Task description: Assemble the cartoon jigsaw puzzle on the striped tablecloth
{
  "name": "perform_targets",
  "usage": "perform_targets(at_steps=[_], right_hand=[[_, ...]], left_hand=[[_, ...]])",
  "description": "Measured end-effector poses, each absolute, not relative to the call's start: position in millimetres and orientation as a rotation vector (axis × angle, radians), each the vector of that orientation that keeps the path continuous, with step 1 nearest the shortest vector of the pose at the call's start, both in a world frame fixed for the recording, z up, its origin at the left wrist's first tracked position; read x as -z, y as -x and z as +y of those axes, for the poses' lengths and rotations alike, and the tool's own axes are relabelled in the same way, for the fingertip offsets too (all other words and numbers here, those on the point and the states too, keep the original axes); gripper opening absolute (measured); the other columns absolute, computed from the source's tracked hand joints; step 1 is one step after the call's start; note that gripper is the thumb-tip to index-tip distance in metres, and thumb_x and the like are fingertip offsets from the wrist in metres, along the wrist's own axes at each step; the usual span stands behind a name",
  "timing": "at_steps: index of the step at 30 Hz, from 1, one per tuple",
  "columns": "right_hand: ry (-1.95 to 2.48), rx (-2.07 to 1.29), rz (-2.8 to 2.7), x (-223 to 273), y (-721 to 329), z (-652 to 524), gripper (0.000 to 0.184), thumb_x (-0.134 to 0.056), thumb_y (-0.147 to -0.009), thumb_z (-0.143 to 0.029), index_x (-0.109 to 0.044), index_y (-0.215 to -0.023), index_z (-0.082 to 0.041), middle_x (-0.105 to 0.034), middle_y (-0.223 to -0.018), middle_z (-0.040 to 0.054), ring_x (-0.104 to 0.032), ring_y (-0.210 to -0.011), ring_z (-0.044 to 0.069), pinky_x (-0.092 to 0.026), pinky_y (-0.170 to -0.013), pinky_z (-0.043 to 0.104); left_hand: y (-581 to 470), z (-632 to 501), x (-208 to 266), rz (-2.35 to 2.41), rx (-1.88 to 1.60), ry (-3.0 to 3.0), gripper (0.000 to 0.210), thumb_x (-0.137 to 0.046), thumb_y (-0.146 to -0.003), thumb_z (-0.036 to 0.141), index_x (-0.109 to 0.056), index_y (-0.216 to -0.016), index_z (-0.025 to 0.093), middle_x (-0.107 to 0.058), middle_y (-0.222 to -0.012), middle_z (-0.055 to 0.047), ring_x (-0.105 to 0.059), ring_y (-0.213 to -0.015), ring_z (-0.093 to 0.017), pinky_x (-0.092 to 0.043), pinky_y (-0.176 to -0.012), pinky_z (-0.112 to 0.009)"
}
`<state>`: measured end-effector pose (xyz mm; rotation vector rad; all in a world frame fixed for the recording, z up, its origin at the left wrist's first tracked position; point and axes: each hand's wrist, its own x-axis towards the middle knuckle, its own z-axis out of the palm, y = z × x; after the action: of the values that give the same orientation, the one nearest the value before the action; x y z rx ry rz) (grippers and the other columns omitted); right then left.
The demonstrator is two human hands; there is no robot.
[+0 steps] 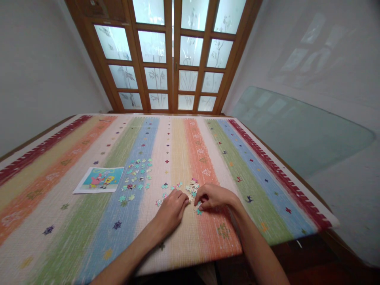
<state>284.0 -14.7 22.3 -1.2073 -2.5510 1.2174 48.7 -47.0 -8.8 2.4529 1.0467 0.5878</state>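
My left hand [172, 206] rests on the striped tablecloth with its fingers curled together. At its fingertips shows the edge of a small jigsaw puzzle piece. My right hand [214, 196] arches just beside it, fingers bent down toward the cloth; whatever lies between them is hidden. A small pile of puzzle pieces [192, 187] sits right behind the two hands. Under the right thumb a teal puzzle piece [198, 212] pokes out. More pieces [158, 202] lie past the left hand, partly covered by it.
On the blue stripe to the left spreads a group of loose teal and green puzzle pieces [141, 171]. Beside them lies a printed cartoon picture sheet [99, 180]. The tablecloth [184, 245] covers a large table; a glass panel [303, 126] leans at the right wall.
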Motion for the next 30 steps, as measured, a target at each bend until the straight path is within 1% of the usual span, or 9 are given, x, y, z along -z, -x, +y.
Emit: perform_targets(at_steps=[4, 10, 13, 16, 19, 21, 24, 26, 30], right_hand=[[1.314, -1.228, -2.520, -22.2, -282.0, -17.1, 0.020, -0.080, -0.073, -0.009, -0.079, -0.091, -0.016, -0.052, -0.058, -0.0085, -0.047, -0.054, 0.008, -0.033, -0.054, 0.020], [1.340, -1.306, -2.439, -26.7, -279.4, -19.6, 0.009, -0.072, -0.073, -0.007, -0.071, -0.078, -0.015, -0.052, -0.056, -0.0080, -0.047, -0.053, 0.008, -0.033, -0.052, 0.019], [1.325, -1.260, -2.372, -28.4, -279.3, -19.6, 0.007, -0.070, -0.075, -0.008, -0.070, -0.077, -0.015, -0.053, -0.057, -0.0071, -0.047, -0.053, 0.009, -0.033, -0.053, 0.020], [1.283, -1.190, -2.305, -27.1, -277.3, -19.4, 0.005, -0.070, -0.077, -0.010, -0.071, -0.079, -0.015, -0.053, -0.058, -0.0065, -0.047, -0.054, 0.009, -0.034, -0.054, 0.020], [1.225, -1.117, -2.230, -23.3, -272.8, -19.5, 0.005, -0.069, -0.080, -0.013, -0.072, -0.081, -0.016, -0.055, -0.060, -0.0054, -0.048, -0.056, 0.010, -0.035, -0.056, 0.021], [1.177, -1.100, -2.189, -20.8, -269.5, -19.9, 0.002, -0.069, -0.083, -0.017, -0.072, -0.083, -0.016, -0.057, -0.063, -0.0043, -0.049, -0.058, 0.010, -0.036, -0.057, 0.022], [1.147, -1.075, -2.160, -18.5, -266.1, -20.7, 0.008, -0.069, -0.088, -0.024, -0.071, -0.088, -0.017, -0.058, -0.066, -0.0029, -0.051, -0.061, 0.011, -0.038, -0.060, 0.023], [1.163, -1.035, -2.163, -18.6, -265.4, -21.1, 0.009, -0.067, -0.089, -0.025, -0.071, -0.091, -0.017, -0.059, -0.068, -0.0023, -0.052, -0.063, 0.012, -0.038, -0.061, 0.024], [1.207, -0.979, -2.180, -21.6, -265.9, -21.3, 0.009, -0.063, -0.090, -0.024, -0.070, -0.088, -0.017, -0.059, -0.068, -0.0019, -0.051, -0.063, 0.012, -0.038, -0.061, 0.024]], left_hand=[[-47.2, -44.9, 10.3, 1.105, -0.574, -2.451, 0.018, -0.048, -0.101, 0.016, -0.064, -0.092, 0.020, -0.063, -0.092, -0.007, -0.059, -0.095, -0.025, -0.050, -0.085, -0.038], [-48.2, -48.7, 5.6, 1.131, -0.560, -2.437, 0.015, -0.054, -0.095, 0.014, -0.067, -0.093, 0.020, -0.061, -0.091, -0.007, -0.059, -0.094, -0.025, -0.049, -0.083, -0.037], [-47.5, -49.9, 2.8, 1.118, -0.574, -2.407, 0.013, -0.057, -0.092, 0.015, -0.067, -0.086, 0.020, -0.061, -0.089, -0.007, -0.059, -0.092, -0.024, -0.049, -0.081, -0.036], [-47.4, -49.9, 0.8, 1.083, -0.650, -2.357, 0.008, -0.060, -0.089, 0.017, -0.068, -0.091, 0.019, -0.063, -0.091, -0.007, -0.060, -0.091, -0.024, -0.050, -0.081, -0.036], [-48.1, -48.3, -2.4, 1.001, -0.756, -2.292, 0.009, -0.059, -0.094, 0.022, -0.067, -0.099, 0.020, -0.065, -0.092, -0.006, -0.061, -0.088, -0.022, -0.051, -0.080, -0.035], [-47.4, -46.2, -5.8, 0.981, -0.815, -2.270, 0.013, -0.055, -0.098, 0.024, -0.067, -0.096, 0.020, -0.066, -0.090, -0.006, -0.061, -0.086, -0.022, -0.051, -0.080, -0.035], [-40.8, -41.4, -11.4, 1.001, -0.867, -2.259, 0.019, -0.050, -0.100, 0.023, -0.068, -0.093, 0.020, -0.068, -0.088, -0.006, -0.063, -0.085, -0.021, -0.051, -0.080, -0.035], [-30.8, -37.4, -14.5, 1.036, -0.883, -2.236, 0.021, -0.050, -0.100, 0.025, -0.069, -0.093, 0.020, -0.070, -0.088, -0.006, -0.064, -0.085, -0.021, -0.051, -0.079, -0.034], [4.9, -29.2, -16.3, 1.227, -0.902, -2.123, 0.030, -0.049, -0.101, 0.035, -0.073, -0.090, 0.021, -0.073, -0.085, -0.006, -0.066, -0.079, -0.021, -0.052, -0.076, -0.034]])
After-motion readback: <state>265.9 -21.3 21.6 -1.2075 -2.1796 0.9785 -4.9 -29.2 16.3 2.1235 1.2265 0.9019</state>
